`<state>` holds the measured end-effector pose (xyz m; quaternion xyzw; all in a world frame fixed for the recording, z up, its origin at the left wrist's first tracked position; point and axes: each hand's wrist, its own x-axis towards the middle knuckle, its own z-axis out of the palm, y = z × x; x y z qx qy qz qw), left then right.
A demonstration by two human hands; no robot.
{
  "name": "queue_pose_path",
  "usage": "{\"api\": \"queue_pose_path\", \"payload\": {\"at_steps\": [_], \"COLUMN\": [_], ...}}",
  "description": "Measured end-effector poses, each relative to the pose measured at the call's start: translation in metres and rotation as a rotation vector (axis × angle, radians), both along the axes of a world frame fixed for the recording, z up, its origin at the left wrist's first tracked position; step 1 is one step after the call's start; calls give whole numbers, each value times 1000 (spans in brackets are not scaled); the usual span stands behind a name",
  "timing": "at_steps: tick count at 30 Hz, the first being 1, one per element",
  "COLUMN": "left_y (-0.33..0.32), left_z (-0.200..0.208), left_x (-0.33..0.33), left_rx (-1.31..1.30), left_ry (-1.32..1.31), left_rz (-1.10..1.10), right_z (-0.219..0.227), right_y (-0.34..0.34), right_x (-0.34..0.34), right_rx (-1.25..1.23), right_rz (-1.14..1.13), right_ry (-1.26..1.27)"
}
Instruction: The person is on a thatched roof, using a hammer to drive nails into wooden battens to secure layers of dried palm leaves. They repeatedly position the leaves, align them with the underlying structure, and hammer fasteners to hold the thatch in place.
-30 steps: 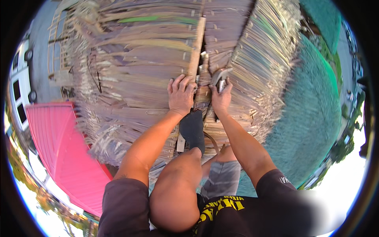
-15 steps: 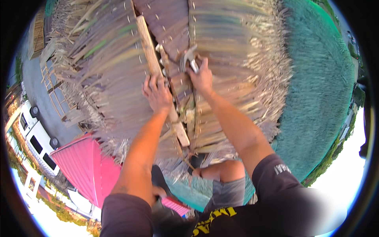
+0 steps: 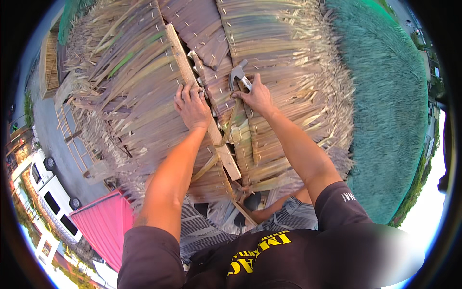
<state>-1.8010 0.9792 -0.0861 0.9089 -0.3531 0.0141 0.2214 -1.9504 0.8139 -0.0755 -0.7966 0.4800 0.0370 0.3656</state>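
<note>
My left hand (image 3: 193, 108) lies over a long pale wooden batten (image 3: 179, 52), fingers bent across it. The batten runs at a slant down a thatched roof of dry brown leaves (image 3: 293, 77). In my right hand (image 3: 260, 95) is a claw hammer (image 3: 237, 73), gripped close to its grey head, just right of the batten. A thin leaf-like strip (image 3: 232, 117) hangs below that hand; I cannot tell whether the fingers also pinch it. Between the hands, a gap beside the batten shows a rougher, darker stick (image 3: 202, 72).
Green netting-like thatch (image 3: 390, 111) covers the roof at the right. Down at the left are a pink canopy (image 3: 107, 224), a white vehicle (image 3: 54, 197) and a wooden ladder-like frame (image 3: 72, 132). My bent legs (image 3: 288, 212) rest at the roof's near part.
My right hand has shifted right with the hammer, and the thin strip now shows below it. My left hand stays on the batten. The view has turned slightly, showing more of my legs.
</note>
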Motion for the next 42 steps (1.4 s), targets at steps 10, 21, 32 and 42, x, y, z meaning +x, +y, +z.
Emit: {"api": "queue_pose_path", "payload": {"at_steps": [10, 21, 32, 42], "left_y": [9, 16, 19, 25], "left_z": [-1, -12, -39, -37], "left_x": [-2, 8, 22, 23], "left_rx": [-49, -319, -657, -738], "left_ry": [-39, 59, 165, 279], "left_rz": [-29, -25, -40, 79], "right_z": [41, 116, 69, 50], "right_y": [-19, 115, 191, 180], "right_x": [-17, -38, -25, -5], "right_rx": [-211, -272, -274, -132], "right_rz": [100, 144, 152, 304], "right_ry": [-78, -132, -204, -244]}}
